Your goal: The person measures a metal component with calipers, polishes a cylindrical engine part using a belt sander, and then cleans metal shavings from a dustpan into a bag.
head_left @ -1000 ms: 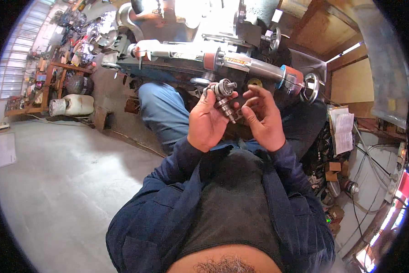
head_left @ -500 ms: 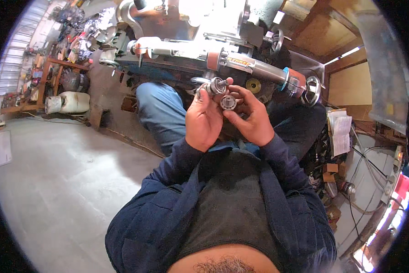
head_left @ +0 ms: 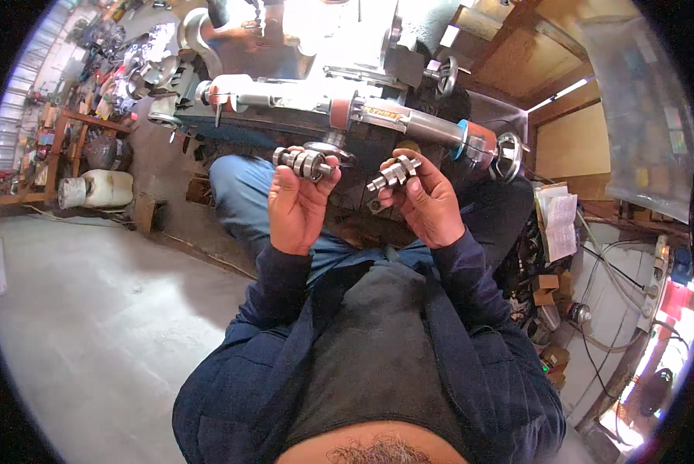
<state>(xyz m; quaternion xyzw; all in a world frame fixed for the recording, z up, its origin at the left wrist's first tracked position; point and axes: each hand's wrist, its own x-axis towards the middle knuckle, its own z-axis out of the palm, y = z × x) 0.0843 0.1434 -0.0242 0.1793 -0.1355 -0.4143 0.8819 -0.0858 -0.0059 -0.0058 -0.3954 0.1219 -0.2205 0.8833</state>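
Note:
A short metal camshaft (head_left: 304, 163), with ring-like bearings and lobes along it, lies across the fingers of my left hand (head_left: 293, 216), gripped by thumb and fingertips. Held apart to its right is a second short camshaft (head_left: 394, 175), pinched between thumb and fingers of my right hand (head_left: 433, 205). Its stepped, narrow end points toward my left hand. Below that end, by the curled fingers of my right hand, a small round metal part (head_left: 375, 206) shows; whether it belongs to the camshaft I cannot tell. Both hands are raised above my lap.
Just beyond my hands runs a grinding machine (head_left: 436, 125) with a long cylindrical bar and a handwheel (head_left: 509, 157) at its right end. Papers (head_left: 557, 220) hang at the right. A white gas cylinder (head_left: 103, 189) lies by a cluttered wooden rack at left.
My hands have moved apart, the left one leftward with its camshaft. The part in my right hand has turned from end-on to side-on, showing its lobes and shaft. The view has shifted slightly.

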